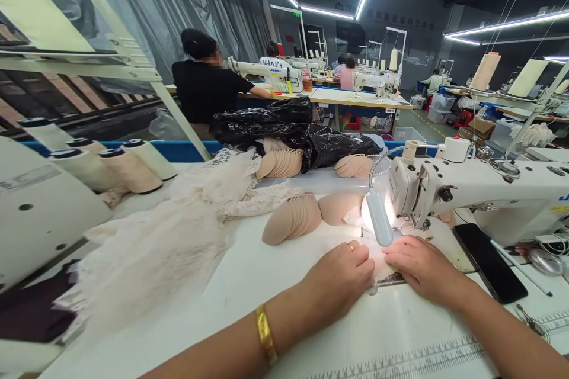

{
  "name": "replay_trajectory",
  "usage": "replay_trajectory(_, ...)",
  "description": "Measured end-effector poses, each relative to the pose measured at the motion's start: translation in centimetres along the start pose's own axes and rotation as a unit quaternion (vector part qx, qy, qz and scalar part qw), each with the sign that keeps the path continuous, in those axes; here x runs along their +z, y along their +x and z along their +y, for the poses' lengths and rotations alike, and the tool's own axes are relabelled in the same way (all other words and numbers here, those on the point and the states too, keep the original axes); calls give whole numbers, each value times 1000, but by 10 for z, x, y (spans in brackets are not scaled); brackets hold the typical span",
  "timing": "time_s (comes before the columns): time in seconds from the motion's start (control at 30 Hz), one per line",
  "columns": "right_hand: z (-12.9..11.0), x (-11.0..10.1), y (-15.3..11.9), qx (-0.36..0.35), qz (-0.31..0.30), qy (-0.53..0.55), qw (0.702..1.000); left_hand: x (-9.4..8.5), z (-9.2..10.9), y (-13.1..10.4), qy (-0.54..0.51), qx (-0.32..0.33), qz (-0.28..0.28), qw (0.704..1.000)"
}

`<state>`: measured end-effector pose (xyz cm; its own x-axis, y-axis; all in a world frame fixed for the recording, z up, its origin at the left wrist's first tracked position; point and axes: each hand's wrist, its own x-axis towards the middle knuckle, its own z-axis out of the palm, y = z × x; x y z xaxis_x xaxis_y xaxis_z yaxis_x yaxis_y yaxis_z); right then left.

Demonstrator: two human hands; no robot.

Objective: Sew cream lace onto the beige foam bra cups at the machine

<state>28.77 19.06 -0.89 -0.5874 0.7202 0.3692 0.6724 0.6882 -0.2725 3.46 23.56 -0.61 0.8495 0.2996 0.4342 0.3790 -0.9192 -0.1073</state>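
A white sewing machine (pixel 453 177) stands at the right, its needle area brightly lit by a grey lamp (pixel 380 219). Just in front of it, a pale sheer fabric piece (pixel 377 257) lies between my hands. My left hand (pixel 344 275) is closed on the fabric's left side, with a ring and fingers curled. My right hand (pixel 418 263) presses its fingers together on the fabric's right edge, close to the needle area. A beige cup (pixel 340 208) with lace on it rests behind the fabric, touching a stack of beige cups (pixel 293 219).
White lace fabric (pixel 164 249) is heaped at left beside thread cones (pixel 128 169). More cups and black plastic bags (pixel 284 124) lie behind. A black phone (pixel 489 263) sits right of my right hand; a ruler strip (pixel 418 361) runs along the front. A person (pixel 200 83) sits beyond.
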Motion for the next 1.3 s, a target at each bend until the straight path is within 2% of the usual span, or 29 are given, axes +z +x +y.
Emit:
replay_trajectory(0.1,-3,-2,-2,-7,-4,-19,1000,1,0,0,-47,-13,26,998)
replay_trajectory(0.2,-6,-5,-3,-12,-18,-50,999,0,-1,1,-80,-12,26,996)
replay_trajectory(0.3,-7,-8,-4,-24,-27,-48,998,2,-1,0,-81,-14,31,996)
replay_trajectory(0.47,-6,-10,-5,-38,-24,-19,999,13,0,0,-80,-4,77,994)
replay_trajectory(0.63,-5,-11,-7,-52,-20,-7,998,16,0,0,-93,-6,83,992)
replay_trajectory(1.03,-6,-16,-7,-42,-41,13,998,9,3,2,-107,-9,52,993)
replay_trajectory(1.17,-6,-16,-7,-33,-46,19,998,15,1,2,-125,-10,69,990)
replay_trajectory(1.3,-9,-15,-5,15,-56,22,998,24,-4,2,-151,-2,77,986)
